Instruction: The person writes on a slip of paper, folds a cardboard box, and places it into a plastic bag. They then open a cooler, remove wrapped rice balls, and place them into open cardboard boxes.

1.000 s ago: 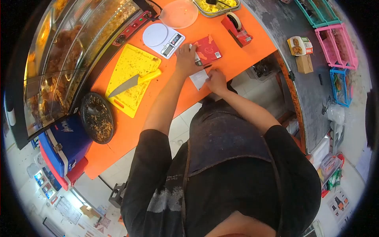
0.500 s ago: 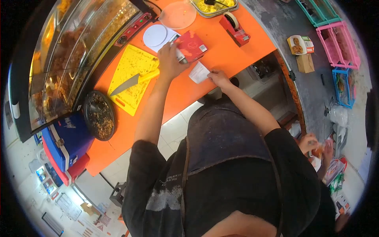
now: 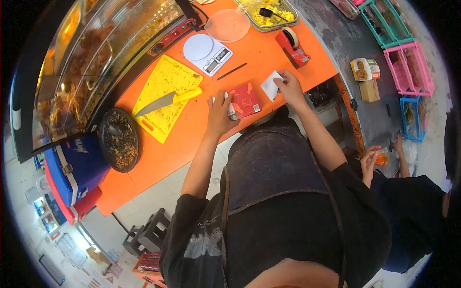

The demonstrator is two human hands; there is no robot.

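My left hand (image 3: pixel 223 115) rests on the left side of a red box (image 3: pixel 245 101), its fingers wrapped over the edge, at the orange table's near edge. Just right of the box, my right hand (image 3: pixel 289 88) pinches a small white paper (image 3: pixel 272 85), held above the table. Beyond the box lie a thin dark pen-like stick (image 3: pixel 232 71) and a white kitchen scale (image 3: pixel 211 55). A knife with a yellow handle (image 3: pixel 187 94) lies on the yellow cutting board (image 3: pixel 165 77) to the left.
A red tape dispenser (image 3: pixel 296 53), a tray of yellow food (image 3: pixel 273 13) and a pink round lid (image 3: pixel 228 25) are at the back. A dark round pan (image 3: pixel 119 139) stands left, beside a heated display case (image 3: pixel 96 62). A co-worker (image 3: pixel 413 211) is at the right.
The red box has come nearer to the table edge with my left hand, uncovering the scale and the stick. My right hand has lifted the paper, which is turned. More of the co-worker shows.
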